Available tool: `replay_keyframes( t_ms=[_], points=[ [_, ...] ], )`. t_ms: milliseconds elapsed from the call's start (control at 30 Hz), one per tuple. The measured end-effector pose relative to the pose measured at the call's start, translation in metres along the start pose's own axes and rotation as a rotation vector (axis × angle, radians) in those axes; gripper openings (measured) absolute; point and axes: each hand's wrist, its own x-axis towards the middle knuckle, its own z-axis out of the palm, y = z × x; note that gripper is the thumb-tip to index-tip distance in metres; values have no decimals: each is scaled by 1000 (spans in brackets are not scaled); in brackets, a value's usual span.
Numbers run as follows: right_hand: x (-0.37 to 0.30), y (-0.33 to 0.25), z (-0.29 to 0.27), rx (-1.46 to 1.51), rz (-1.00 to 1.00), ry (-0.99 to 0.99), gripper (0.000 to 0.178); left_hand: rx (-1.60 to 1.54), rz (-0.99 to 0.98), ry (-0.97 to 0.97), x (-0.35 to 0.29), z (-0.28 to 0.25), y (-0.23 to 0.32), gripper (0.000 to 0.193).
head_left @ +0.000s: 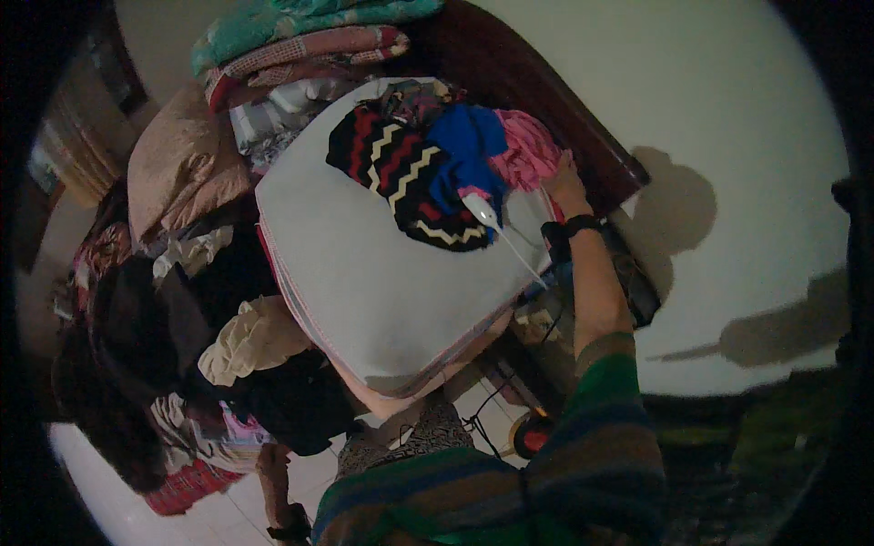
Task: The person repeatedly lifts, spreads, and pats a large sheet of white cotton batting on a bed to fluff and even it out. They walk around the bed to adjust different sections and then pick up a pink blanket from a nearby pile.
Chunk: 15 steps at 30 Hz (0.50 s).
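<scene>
My right hand (566, 187) is at the far right corner of a pale grey, padded stack (337, 264), its fingers closed on a bunched pink cloth (528, 150). Beside that cloth lies a blue cloth (469, 136), then a black knitted piece (401, 182) with red and cream zigzags. A white oval object (480, 209) with a thin white stem or cord rests at their near edge; its kind is unclear. Low on the left, my left hand (272, 462) hangs beside a heap of clothes. Its fingers are too dim to make out.
Folded blankets (309, 55) in green and pink rise at the back, near a brown pillow (187, 164). Dark clothes (146, 318) and a cream cloth (255, 341) fill the left. A dark wooden board (546, 91) stands behind, against the wall. Black cords (487, 409) hang below.
</scene>
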Motion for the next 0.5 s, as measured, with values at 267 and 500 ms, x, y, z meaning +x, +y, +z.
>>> replay_keyframes(
  t_ms=[267, 500],
  points=[
    [86, 29, 71, -25, -127, -59, 66, 93, -44, 134, -81, 75, 47, 20],
    [193, 61, -41, -103, -236, 133, 43, 76, -70, 164, -81, 94, 51, 21]
  ],
)
